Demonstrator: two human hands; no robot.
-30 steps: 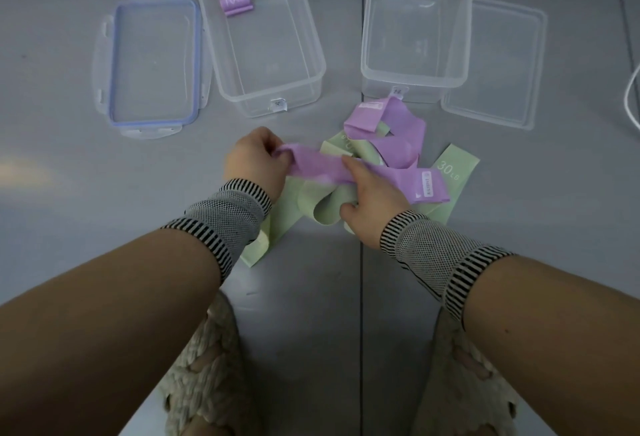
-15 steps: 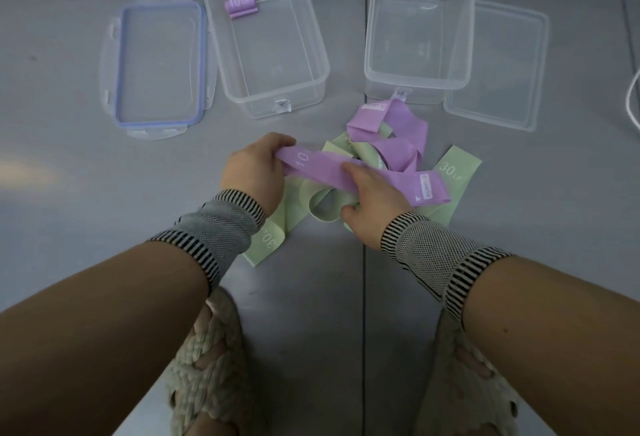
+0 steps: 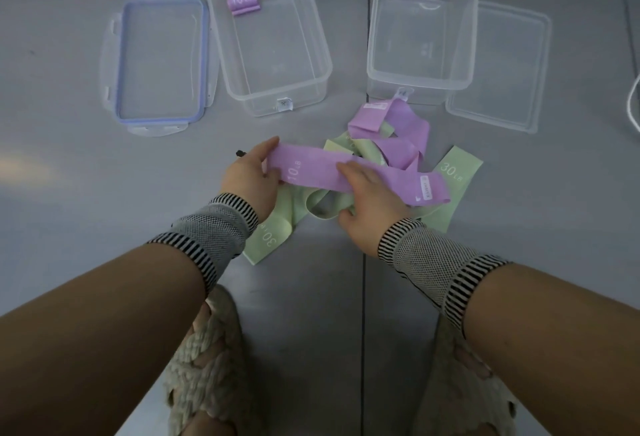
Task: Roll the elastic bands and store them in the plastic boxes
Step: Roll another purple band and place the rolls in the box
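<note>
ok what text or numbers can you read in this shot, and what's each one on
"10 LB": the rolled purple band in the left box.
"10 LB": the purple band held in both hands.
"30 LB": the right green band.
"30 LB": the left green band.
White tag on the held band: unreadable.
Box stickers: unreadable.

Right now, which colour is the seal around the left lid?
Blue: the seal rings the clear lid, seen best in the head view.

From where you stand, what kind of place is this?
Hard to say; probably an indoor room, with someone sorting on a plain grey floor. Slippered feet appear below elastic bands and plastic boxes.
</note>
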